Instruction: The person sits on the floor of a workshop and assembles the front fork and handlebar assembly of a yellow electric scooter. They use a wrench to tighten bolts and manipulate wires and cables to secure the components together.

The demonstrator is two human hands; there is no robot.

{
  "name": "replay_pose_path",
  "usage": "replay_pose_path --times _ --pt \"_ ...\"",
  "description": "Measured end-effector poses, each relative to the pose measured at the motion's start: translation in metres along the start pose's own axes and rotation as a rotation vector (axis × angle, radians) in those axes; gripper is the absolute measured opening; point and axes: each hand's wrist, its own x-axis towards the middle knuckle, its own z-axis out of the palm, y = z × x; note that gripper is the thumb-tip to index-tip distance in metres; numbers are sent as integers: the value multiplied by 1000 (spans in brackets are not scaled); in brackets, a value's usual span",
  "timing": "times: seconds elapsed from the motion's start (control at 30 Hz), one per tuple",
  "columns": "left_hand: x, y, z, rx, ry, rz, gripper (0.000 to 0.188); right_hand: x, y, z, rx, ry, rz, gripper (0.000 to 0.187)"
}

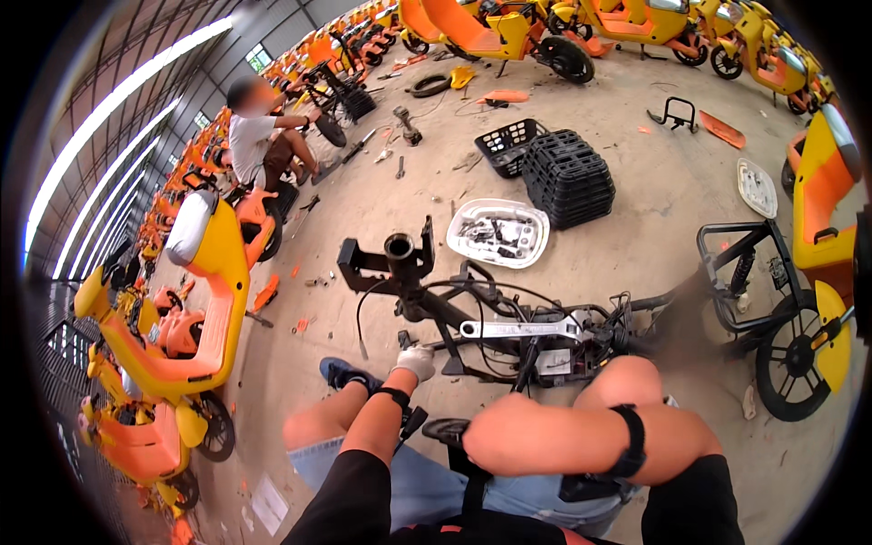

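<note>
My left hand (416,361), in a pale glove, is closed beside the lower left of a black scooter frame (445,318). A dark piece shows just above its fingers; what it grips is hidden. My right arm (672,445) is bent across my lap with a black strap round it, and its hand does not show. Across the middle of the frame lies a large silver wrench (522,329), with cables and wiring around it. The frame's steering tube (400,247) points up at its left end.
Beyond the frame are a white tray of small parts (498,234) and stacked black crates (569,179). Yellow and orange scooters (204,300) stand at the left, right and back. A person (259,136) sits at the far left by a wheel. Loose tools and orange scraps lie about.
</note>
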Motion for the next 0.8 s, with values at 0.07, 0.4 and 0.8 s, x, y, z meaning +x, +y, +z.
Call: replay_pose_path --times 0.07,0.4,0.8 --pt "13 -6 1 39 79 -65 36 -13 8 8 27 77 28 9" --pt "79 -48 89 28 170 -125 65 3 13 10 106 68 -16 10" --pt "124 -73 143 44 452 -173 58 -23 9 -38 226 916 227 11"
